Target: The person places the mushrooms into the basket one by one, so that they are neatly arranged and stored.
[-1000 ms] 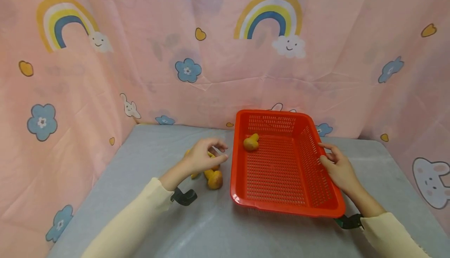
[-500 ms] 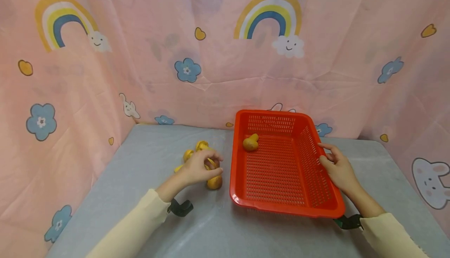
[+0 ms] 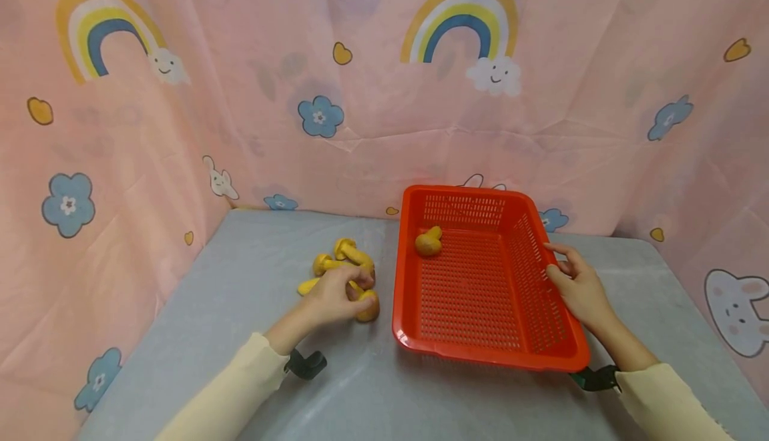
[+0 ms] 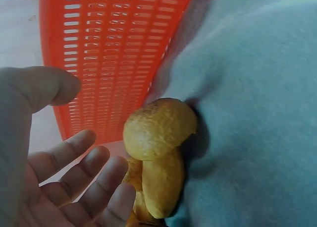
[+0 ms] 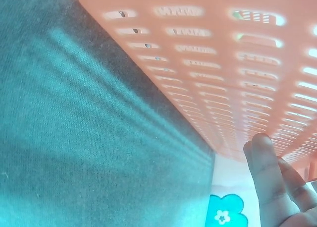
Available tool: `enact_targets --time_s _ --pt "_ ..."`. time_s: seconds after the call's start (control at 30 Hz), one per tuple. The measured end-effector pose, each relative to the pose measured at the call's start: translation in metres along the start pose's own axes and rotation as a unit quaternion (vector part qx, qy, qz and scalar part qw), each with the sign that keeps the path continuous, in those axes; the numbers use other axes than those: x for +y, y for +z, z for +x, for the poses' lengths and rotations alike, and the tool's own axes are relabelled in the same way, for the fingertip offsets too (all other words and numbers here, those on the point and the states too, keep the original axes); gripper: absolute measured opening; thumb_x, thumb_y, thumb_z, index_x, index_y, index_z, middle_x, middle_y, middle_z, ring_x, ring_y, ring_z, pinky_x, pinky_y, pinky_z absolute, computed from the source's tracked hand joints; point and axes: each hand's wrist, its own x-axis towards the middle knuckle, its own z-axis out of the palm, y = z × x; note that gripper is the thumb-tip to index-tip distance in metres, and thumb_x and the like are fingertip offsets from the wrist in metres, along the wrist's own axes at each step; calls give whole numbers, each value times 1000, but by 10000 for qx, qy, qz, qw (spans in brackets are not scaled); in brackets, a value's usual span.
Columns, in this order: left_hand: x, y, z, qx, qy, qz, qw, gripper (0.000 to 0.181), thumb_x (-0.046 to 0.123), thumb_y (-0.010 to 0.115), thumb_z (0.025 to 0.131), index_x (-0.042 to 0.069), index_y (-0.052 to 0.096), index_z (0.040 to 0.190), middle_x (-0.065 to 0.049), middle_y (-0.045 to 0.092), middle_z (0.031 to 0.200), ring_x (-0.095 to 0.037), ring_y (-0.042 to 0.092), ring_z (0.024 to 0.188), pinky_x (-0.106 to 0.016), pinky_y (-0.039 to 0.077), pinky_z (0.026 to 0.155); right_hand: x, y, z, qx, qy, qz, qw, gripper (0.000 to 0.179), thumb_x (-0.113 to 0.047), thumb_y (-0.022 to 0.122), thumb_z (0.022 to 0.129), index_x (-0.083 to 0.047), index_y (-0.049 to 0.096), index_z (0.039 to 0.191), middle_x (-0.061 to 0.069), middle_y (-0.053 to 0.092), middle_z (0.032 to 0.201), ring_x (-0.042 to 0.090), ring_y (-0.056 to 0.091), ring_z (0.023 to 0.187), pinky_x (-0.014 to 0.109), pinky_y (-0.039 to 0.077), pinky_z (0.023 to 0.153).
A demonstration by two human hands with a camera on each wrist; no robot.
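Observation:
Over a small pile of brown-capped yellow mushrooms (image 3: 353,251) on the left hovers my left hand (image 3: 329,298), fingers loosely bent and apart. In the left wrist view, the nearest mushroom (image 4: 158,133) lies beside the fingertips (image 4: 119,170), with a visible gap and nothing in the hand. A red perforated plastic basket (image 3: 489,355) stands to the right of the pile. One mushroom (image 3: 428,243) lies inside it at the back left. My right hand (image 3: 581,291) holds the basket's right rim, thumb over the edge; its fingers (image 5: 267,172) lie along the outer wall.
A grey cloth (image 3: 354,387) covers the table. Pink patterned curtain (image 3: 372,107) hangs behind and at both sides, close to the basket's back rim. The basket's left wall stands just right of the mushroom pile. Each wrist wears a dark camera mount (image 3: 305,365).
My left hand has moved left and down from beside the basket to the mushroom pile, uncovering more mushrooms behind it. The right hand and basket stay put.

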Motion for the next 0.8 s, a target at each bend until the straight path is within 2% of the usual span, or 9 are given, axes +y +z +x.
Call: enact_targets --time_s 0.23,0.57,0.8 --pt "-4 5 -3 65 -224 226 9995 27 22 72 82 7 67 104 -5 65 97 -13 59 76 -22 51 70 -1 0 0 7 34 -59 10000 51 -24 40 102 -5 29 148 36 55 120 9 69 69 32 58 57" --pt "-6 12 -3 164 -470 352 9981 29 27 74 79 11 67 102 -1 62 90 -9 54 70 -22 48 65 -1 1 0 10 13 -80 10000 51 -24 40 103 -5 29 148 36 56 119 9 69 69 31 58 56" --pt "-7 15 -4 116 -589 335 9976 33 29 75 79 12 65 105 1 61 89 -8 53 65 -22 48 61 -2 0 -1 1 27 -60 10000 51 -24 40 103 -4 28 148 36 55 119 8 69 69 31 58 57"
